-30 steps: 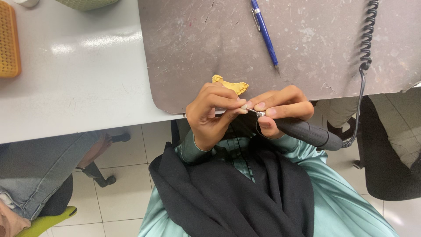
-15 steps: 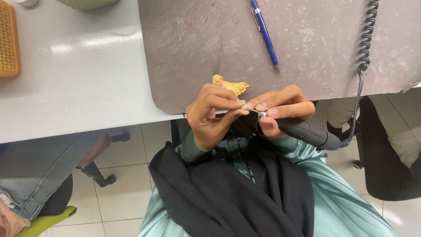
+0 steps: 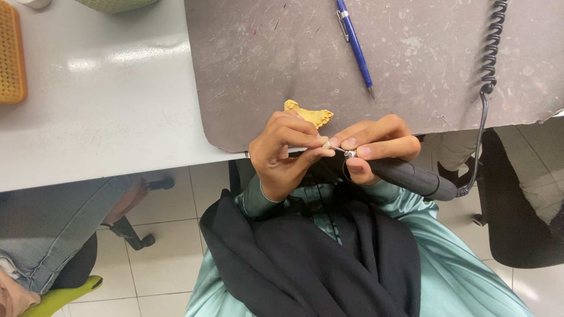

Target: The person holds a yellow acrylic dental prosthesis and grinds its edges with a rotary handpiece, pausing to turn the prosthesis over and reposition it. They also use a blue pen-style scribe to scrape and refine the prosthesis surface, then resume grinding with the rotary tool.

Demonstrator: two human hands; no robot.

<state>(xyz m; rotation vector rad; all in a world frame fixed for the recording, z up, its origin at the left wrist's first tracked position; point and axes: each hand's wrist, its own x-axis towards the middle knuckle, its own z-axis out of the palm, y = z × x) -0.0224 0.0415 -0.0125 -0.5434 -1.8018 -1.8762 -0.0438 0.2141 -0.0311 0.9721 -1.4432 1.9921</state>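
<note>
Head view, looking straight down. Left hand (image 3: 282, 155) held just off the near edge of the surface (image 3: 117, 117), fingers (image 3: 299, 126) curled and pressed together, pinching a small pale piece (image 3: 326, 144) at the tips. What the piece is: too small to tell.

Right hand (image 3: 373, 144) meets it from the other side, fingers wrapped around a dark handpiece (image 3: 411, 176), gripped near its metal tip (image 3: 346, 152). Tip touches the pale piece between the two hands. Handpiece body runs out to the right, over the lap; a black coiled cord (image 3: 490, 53) leaves its rear end and climbs across the grey mat (image 3: 423, 88).

On the mat, just beyond the left hand: a yellow dental cast (image 3: 310, 114), partly hidden by the knuckles. Farther up the mat, a blue pen (image 3: 354, 47) lying at a slant, well apart from the hands.

Far left of the surface: an orange perforated tray (image 3: 10, 56), cut off by the frame. Lower left, another person's leg in jeans (image 3: 47, 229).
</note>
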